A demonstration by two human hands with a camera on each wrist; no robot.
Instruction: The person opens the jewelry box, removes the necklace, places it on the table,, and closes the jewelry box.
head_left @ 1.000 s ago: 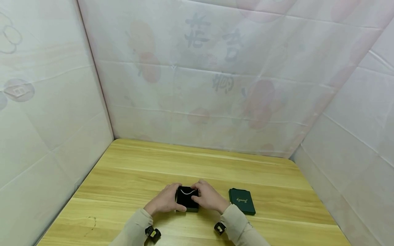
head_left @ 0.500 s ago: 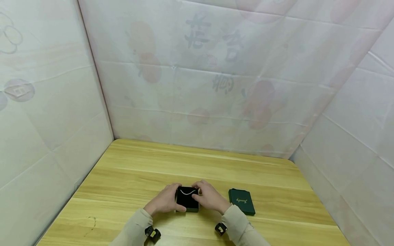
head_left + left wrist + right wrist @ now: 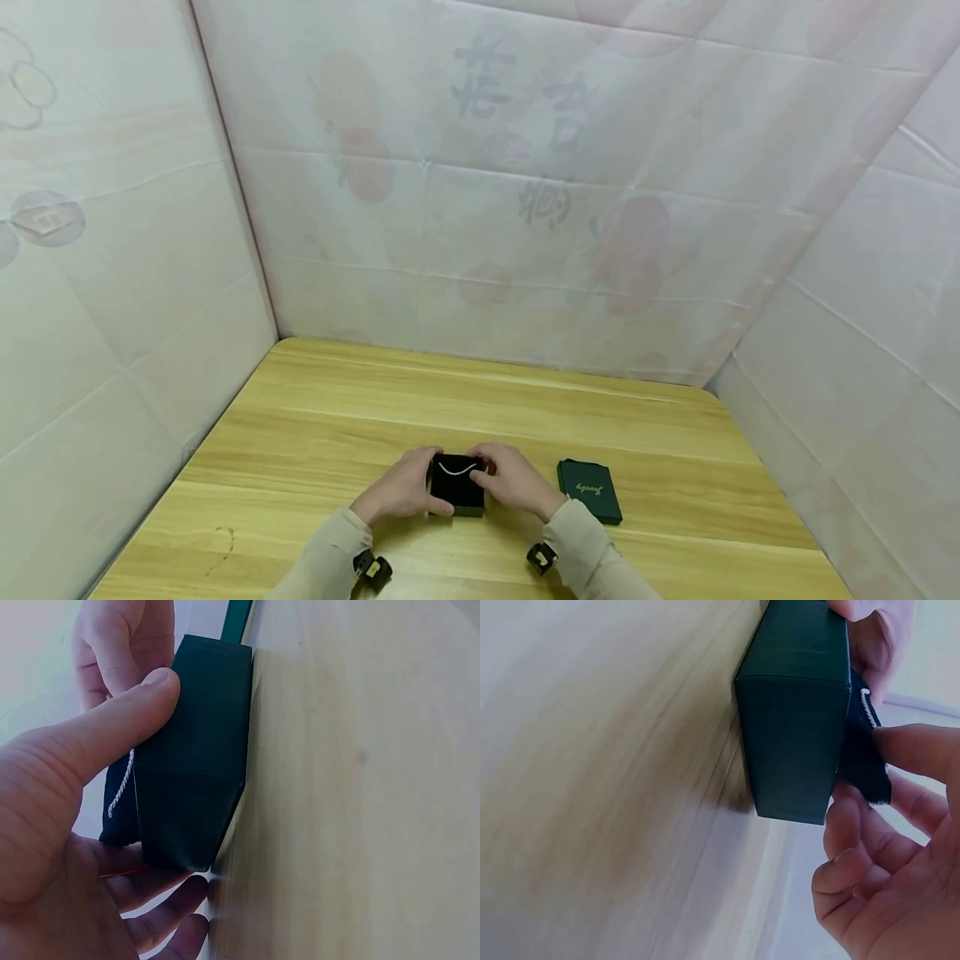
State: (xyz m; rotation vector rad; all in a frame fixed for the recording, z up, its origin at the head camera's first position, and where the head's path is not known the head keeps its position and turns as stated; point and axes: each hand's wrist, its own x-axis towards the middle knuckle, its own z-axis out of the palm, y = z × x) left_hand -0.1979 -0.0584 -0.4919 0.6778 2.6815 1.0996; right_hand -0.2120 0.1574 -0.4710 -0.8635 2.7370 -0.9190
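A small dark green jewelry box base (image 3: pixel 469 512) sits on the table with a black padded insert (image 3: pixel 459 492) in it. Across the insert's far part curves a silver chain (image 3: pixel 453 473). My left hand (image 3: pixel 408 486) holds the box from the left, thumb at the near wall and fingers round the far corner. At the far right corner, my right hand (image 3: pixel 516 481) pinches the insert's edge between thumb and fingers. In the right wrist view, the insert (image 3: pixel 861 763) stands out beyond the rim of the box (image 3: pixel 791 742). The insert's lower part is hidden inside the box.
The green box lid (image 3: pixel 591 492) with gold lettering lies to the right, close to the right sleeve (image 3: pixel 581 533). The wooden table (image 3: pixel 360 400) meets pale printed cloth walls (image 3: pixel 480 225) at the back and sides.
My right hand has shifted slightly to the right, its thumb moving a little up and right along the insert's edge. The left hand, box and lid have stayed put.
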